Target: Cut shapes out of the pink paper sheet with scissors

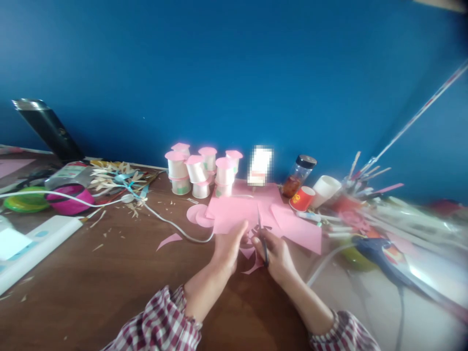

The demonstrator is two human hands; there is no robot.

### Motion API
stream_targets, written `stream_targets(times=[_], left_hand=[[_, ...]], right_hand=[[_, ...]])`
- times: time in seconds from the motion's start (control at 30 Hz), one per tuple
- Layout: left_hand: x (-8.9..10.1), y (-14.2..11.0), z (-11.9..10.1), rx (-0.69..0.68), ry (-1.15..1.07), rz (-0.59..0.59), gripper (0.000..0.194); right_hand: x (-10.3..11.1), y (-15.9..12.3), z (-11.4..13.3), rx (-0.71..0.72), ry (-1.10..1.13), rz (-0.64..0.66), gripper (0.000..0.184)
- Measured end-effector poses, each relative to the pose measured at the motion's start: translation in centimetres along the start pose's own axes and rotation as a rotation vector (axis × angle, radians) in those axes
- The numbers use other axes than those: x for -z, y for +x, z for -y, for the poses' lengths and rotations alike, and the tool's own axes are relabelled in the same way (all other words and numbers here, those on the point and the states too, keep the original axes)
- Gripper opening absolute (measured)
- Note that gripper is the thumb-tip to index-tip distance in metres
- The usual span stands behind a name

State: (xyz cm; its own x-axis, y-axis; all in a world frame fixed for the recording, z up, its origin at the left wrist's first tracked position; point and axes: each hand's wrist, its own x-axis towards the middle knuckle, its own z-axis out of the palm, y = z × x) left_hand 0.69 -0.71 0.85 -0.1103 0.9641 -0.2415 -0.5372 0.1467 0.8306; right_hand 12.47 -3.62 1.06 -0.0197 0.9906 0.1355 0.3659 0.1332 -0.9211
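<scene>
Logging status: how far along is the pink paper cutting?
Done: pink paper circles lie cut; white paper cups stand stacked, topped with pink paper.
In hand: left hand holds a pink sheet; right hand has scissors at it.
Left: probably that sheet, largely whole, and maybe the pink paper at right. Total needed: can't tell.

1 head-worn view, facing forward-down

My brown table [146, 297]: white paper cups [180, 186], pink paper discs [204, 216], white power strip [40, 248] lay on it.
</scene>
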Motion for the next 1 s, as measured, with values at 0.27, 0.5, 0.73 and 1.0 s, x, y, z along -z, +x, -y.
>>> stream_targets(times=[0.27, 0.5, 0.73, 1.0], left_hand=[[0.00, 0.08, -0.37, 0.003, -0.008, 0.001, 0.025], [-0.09, 0.02, -0.38, 0.012, -0.015, -0.020, 0.025], [-0.09, 0.07, -0.47, 0.017, -0.028, -0.007, 0.027], [-0.23, -0.31, -0.74, -0.027, -0.020, -0.001, 0.027]], right_hand=[[0.03, -0.07, -0.04, -0.010, 0.028, 0.018, 0.029], [0.02, 0.02, -0.01, -0.009, 0.017, 0.013, 0.030], [0.00, -0.06, 0.40, -0.047, 0.053, 0.015, 0.035], [-0.17, -0.05, 0.16, -0.037, 0.080, 0.047, 0.032]])
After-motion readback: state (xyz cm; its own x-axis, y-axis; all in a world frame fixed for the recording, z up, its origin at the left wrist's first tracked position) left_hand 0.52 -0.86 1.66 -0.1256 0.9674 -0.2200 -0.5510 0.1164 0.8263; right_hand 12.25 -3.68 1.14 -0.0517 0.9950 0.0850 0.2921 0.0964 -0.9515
